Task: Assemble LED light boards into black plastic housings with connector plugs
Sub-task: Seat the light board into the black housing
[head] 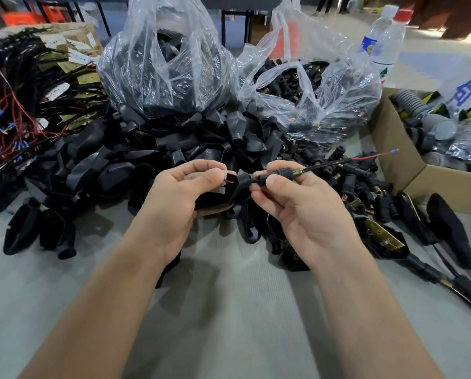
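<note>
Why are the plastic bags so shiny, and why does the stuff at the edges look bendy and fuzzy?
In the head view, light glints white off the crinkly plastic bags; the wide lens bends the edges, so the bottles lean; corners are soft, while the left hand gripping the black housing and the right hand pinching the connector plug look sharper.

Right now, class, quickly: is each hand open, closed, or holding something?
Left hand: closed round the black housing.
Right hand: pinching the connector plug on the wire.
</note>
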`<state>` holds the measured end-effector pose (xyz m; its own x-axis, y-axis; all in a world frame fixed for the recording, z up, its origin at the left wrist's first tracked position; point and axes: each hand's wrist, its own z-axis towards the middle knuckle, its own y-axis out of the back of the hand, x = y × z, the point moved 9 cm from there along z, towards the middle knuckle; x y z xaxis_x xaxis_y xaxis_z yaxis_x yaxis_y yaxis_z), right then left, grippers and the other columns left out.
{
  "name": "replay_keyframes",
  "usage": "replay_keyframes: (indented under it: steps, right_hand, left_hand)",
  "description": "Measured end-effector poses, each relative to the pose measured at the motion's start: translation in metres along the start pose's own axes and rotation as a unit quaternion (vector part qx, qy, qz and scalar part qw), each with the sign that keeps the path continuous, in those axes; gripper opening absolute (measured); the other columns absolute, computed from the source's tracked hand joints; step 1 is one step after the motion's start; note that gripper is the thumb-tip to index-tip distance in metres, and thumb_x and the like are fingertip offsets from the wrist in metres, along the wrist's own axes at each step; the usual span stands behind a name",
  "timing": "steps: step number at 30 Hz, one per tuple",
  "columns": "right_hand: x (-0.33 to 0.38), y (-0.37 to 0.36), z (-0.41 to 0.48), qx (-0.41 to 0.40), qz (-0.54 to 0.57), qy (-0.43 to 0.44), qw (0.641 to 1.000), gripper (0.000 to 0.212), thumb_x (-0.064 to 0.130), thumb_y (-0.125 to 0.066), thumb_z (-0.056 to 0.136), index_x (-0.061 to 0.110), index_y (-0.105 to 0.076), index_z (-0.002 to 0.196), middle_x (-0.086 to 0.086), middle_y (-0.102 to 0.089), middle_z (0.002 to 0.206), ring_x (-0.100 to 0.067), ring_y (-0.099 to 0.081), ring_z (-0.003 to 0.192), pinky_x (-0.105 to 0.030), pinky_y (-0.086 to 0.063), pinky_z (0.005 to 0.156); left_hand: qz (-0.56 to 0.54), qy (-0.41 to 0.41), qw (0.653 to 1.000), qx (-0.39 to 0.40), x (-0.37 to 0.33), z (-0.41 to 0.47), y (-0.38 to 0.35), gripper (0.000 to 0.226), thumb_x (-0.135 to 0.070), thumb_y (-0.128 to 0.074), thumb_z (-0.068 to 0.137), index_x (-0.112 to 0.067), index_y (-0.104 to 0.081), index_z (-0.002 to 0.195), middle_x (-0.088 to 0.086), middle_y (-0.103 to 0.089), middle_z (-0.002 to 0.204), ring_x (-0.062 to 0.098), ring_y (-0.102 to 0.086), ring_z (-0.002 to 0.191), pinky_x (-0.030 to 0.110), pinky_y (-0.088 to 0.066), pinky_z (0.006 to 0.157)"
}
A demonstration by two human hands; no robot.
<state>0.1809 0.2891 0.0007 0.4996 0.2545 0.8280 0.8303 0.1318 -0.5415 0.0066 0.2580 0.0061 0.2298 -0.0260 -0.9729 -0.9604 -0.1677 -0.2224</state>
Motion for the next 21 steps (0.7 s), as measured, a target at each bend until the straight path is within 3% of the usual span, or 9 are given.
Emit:
replay_keyframes:
  steps: [5, 8, 11, 15, 21]
  right_hand:
    - [0.0, -0.008, -0.003, 0.052, -0.022, -0.01, 0.998, 0.025, -0.011, -0.052, 0.096, 0.008, -0.067, 0.104, -0.013, -0.076, 0.096, -0.022, -0.072, 0.087, -0.034, -0.062, 0.088]
    - [-0.003, -0.007, -0.002, 0.049, -0.021, -0.015, 0.998, 0.017, -0.004, -0.06, 0.096, 0.007, -0.07, 0.103, -0.012, -0.075, 0.093, -0.02, -0.072, 0.084, -0.031, -0.062, 0.083]
    - [-0.005, -0.008, -0.001, 0.052, -0.03, -0.015, 0.998, 0.016, -0.003, -0.065, 0.092, 0.006, -0.071, 0.103, -0.012, -0.076, 0.09, -0.018, -0.073, 0.079, -0.027, -0.062, 0.078]
    - [0.001, -0.011, -0.003, 0.087, -0.08, 0.028, 0.993, 0.032, -0.02, -0.062, 0.085, 0.007, -0.073, 0.097, -0.013, -0.076, 0.089, -0.02, -0.073, 0.083, -0.031, -0.061, 0.083]
    - [0.0, -0.01, -0.001, 0.095, -0.111, 0.039, 0.989, 0.035, -0.023, -0.058, 0.086, 0.005, -0.072, 0.101, -0.012, -0.076, 0.091, -0.021, -0.072, 0.086, -0.031, -0.061, 0.083]
  left_hand:
    - [-0.014, 0.008, 1.0, -0.026, -0.002, -0.003, 0.005, 0.031, -0.024, -0.055, 0.101, -0.016, -0.082, 0.089, 0.015, -0.078, 0.107, 0.028, -0.076, 0.093, 0.037, -0.061, 0.07]
    - [-0.004, 0.001, 0.999, -0.036, -0.004, -0.003, 0.007, 0.034, -0.021, -0.051, 0.101, -0.016, -0.082, 0.089, 0.013, -0.079, 0.106, 0.025, -0.077, 0.09, 0.032, -0.06, 0.065]
    - [-0.011, -0.027, 0.997, -0.066, -0.01, -0.004, 0.01, 0.031, -0.016, -0.055, 0.101, -0.018, -0.082, 0.086, 0.009, -0.079, 0.102, 0.022, -0.077, 0.085, 0.032, -0.06, 0.063]
    - [0.04, -0.06, 0.991, -0.109, -0.015, -0.005, 0.015, 0.023, -0.011, -0.065, 0.096, -0.02, -0.081, 0.083, 0.007, -0.08, 0.092, 0.017, -0.076, 0.077, 0.029, -0.058, 0.054]
    - [0.082, -0.032, 0.988, -0.129, -0.008, -0.003, 0.018, 0.026, -0.011, -0.068, 0.093, -0.021, -0.081, 0.073, 0.002, -0.077, 0.078, 0.011, -0.072, 0.067, 0.026, -0.052, 0.045]
